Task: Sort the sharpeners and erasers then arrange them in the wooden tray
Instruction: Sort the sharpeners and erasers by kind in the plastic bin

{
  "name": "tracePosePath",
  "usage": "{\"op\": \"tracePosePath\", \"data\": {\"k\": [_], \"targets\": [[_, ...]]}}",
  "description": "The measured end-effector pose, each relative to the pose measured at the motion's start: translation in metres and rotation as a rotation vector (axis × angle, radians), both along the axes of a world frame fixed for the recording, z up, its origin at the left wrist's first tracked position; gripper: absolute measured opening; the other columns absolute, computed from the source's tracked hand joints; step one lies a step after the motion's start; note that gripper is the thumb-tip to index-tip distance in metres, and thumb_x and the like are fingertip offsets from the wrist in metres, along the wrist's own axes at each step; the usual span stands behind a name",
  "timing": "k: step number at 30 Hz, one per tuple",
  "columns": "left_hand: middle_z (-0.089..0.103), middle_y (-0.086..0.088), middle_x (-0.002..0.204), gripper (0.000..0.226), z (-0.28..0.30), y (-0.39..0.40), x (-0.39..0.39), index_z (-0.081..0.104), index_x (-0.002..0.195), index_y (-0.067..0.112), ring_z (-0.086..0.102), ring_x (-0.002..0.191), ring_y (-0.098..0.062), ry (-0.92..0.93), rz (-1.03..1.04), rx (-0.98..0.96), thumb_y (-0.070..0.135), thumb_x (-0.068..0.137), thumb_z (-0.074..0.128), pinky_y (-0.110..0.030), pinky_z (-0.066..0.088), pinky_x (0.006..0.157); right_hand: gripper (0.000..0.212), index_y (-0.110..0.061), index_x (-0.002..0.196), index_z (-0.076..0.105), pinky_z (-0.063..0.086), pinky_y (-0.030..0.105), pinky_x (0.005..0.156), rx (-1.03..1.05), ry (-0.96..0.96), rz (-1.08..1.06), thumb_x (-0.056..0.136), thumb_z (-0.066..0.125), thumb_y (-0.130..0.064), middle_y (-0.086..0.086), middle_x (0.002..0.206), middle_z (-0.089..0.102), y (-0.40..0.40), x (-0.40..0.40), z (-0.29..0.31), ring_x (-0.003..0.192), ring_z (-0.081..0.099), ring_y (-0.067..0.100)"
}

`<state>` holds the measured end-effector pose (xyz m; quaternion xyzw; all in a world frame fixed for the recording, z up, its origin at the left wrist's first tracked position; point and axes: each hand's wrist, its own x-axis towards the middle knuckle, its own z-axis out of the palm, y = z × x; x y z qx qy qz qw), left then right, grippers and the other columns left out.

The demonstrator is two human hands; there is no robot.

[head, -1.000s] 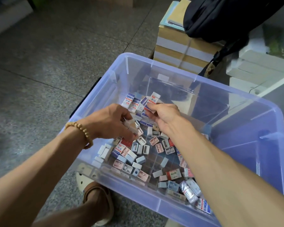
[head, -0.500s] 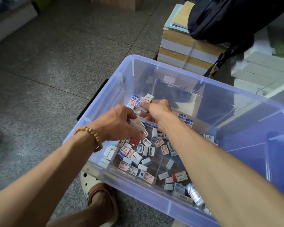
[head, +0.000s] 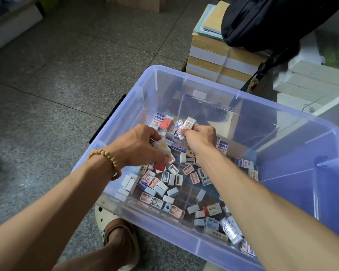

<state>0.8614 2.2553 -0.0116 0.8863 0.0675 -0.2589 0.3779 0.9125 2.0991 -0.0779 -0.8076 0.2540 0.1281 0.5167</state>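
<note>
Inside the clear bin (head: 321,137), several erasers (head: 186,125) are pinched by the right hand (head: 201,139); small items (type unclear) are gripped by the left hand (head: 139,147)

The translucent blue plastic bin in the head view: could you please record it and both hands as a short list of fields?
container: translucent blue plastic bin, on the grey tiled floor
contents: small boxed erasers and small plastic sharpeners, loose and mixed
left hand: inside the bin, grip on several small pieces
right hand: inside the bin, grip on a clear-wrapped eraser
wooden tray: not in view
behind the bin: strapped stack of books, black fabric bag
</note>
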Motion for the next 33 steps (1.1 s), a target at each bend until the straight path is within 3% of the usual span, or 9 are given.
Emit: {"op": "tracePosePath", "data": {"k": [3, 6, 11, 15, 21, 25, 28, 31, 33], "targets": [[0.070, 0.002, 0.083, 0.038, -0.001, 0.000, -0.001, 0.064, 0.096, 0.017, 0.061, 0.067, -0.010, 0.005, 0.009, -0.014, 0.028, 0.068, 0.088, -0.018, 0.045, 0.056, 0.018, -0.017, 0.071, 0.065, 0.062, 0.033, 0.072, 0.031, 0.012, -0.058, 0.082, 0.079, -0.014, 0.005, 0.081, 0.073, 0.010, 0.006, -0.006, 0.077, 0.073, 0.020], [0.071, -0.001, 0.085, 0.035, 0.000, -0.001, -0.001, 0.064, 0.093, 0.016, 0.061, 0.069, -0.012, 0.002, 0.016, -0.031, 0.026, 0.069, 0.088, -0.019, 0.047, 0.057, 0.016, -0.012, 0.077, 0.065, 0.063, 0.037, 0.073, 0.091, 0.047, -0.076, 0.081, 0.081, -0.010, 0.009, 0.081, 0.073, 0.015, 0.011, -0.007, 0.072, 0.074, 0.023], [0.070, -0.002, 0.082, 0.035, 0.000, -0.001, 0.001, 0.065, 0.092, 0.015, 0.062, 0.068, -0.013, -0.003, 0.029, -0.048, 0.025, 0.069, 0.088, -0.026, 0.052, 0.063, 0.017, -0.010, 0.081, 0.058, 0.057, 0.027, 0.054, 0.104, 0.097, 0.036, 0.088, 0.074, -0.009, 0.008, 0.064, 0.070, 0.016, 0.017, 0.000, 0.059, 0.073, 0.019], [0.071, -0.002, 0.083, 0.033, 0.000, -0.001, 0.001, 0.066, 0.091, 0.015, 0.062, 0.068, -0.013, -0.018, 0.024, -0.031, 0.027, 0.069, 0.088, -0.027, 0.053, 0.064, 0.005, -0.015, 0.091, 0.065, 0.049, 0.019, 0.045, 0.020, 0.048, 0.157, 0.097, 0.063, -0.014, 0.005, 0.075, 0.073, 0.003, 0.013, 0.007, 0.055, 0.070, 0.011], [0.071, 0.001, 0.083, 0.028, 0.000, -0.001, 0.001, 0.067, 0.090, 0.017, 0.065, 0.072, -0.013, -0.035, 0.017, -0.028, 0.027, 0.072, 0.086, -0.023, 0.051, 0.063, 0.013, -0.009, 0.099, 0.072, 0.063, 0.035, 0.073, -0.148, 0.019, 0.187, 0.097, 0.064, -0.019, 0.006, 0.076, 0.073, -0.025, 0.004, 0.000, 0.066, 0.072, 0.015], [0.070, 0.003, 0.076, 0.025, -0.001, -0.001, 0.000, 0.068, 0.088, 0.015, 0.062, 0.064, -0.008, -0.035, 0.044, -0.063, 0.025, 0.072, 0.086, -0.017, 0.048, 0.058, 0.011, -0.009, 0.097, 0.070, 0.063, 0.039, 0.074, -0.178, 0.005, 0.224, 0.092, 0.071, -0.018, 0.007, 0.081, 0.074, -0.011, 0.016, -0.005, 0.072, 0.073, 0.018], [0.069, 0.004, 0.075, 0.026, 0.001, -0.001, 0.000, 0.069, 0.089, 0.016, 0.061, 0.063, -0.006, -0.028, 0.074, -0.102, 0.026, 0.071, 0.086, -0.016, 0.047, 0.057, 0.023, -0.007, 0.096, 0.071, 0.058, 0.031, 0.064, -0.275, -0.010, 0.208, 0.085, 0.079, -0.026, 0.007, 0.093, 0.075, -0.003, 0.025, -0.011, 0.081, 0.072, 0.021], [0.072, -0.002, 0.082, 0.025, 0.002, -0.002, 0.000, 0.070, 0.093, 0.010, 0.064, 0.064, -0.004, -0.009, 0.102, -0.181, 0.019, 0.074, 0.083, -0.014, 0.052, 0.059, 0.021, -0.010, 0.098, 0.074, 0.033, 0.019, 0.048, -0.404, -0.006, 0.265, 0.088, 0.077, -0.029, 0.004, 0.098, 0.072, -0.003, 0.023, -0.008, 0.077, 0.059, 0.017], [0.073, -0.006, 0.087, 0.025, 0.003, -0.003, 0.001, 0.070, 0.097, 0.007, 0.067, 0.071, -0.009, 0.006, 0.105, -0.207, 0.015, 0.076, 0.082, -0.016, 0.054, 0.060, 0.020, -0.013, 0.088, 0.073, 0.037, 0.020, 0.050, -0.401, -0.078, 0.273, 0.093, 0.070, -0.032, 0.003, 0.093, 0.073, -0.007, 0.016, -0.001, 0.073, 0.062, 0.017]]}}
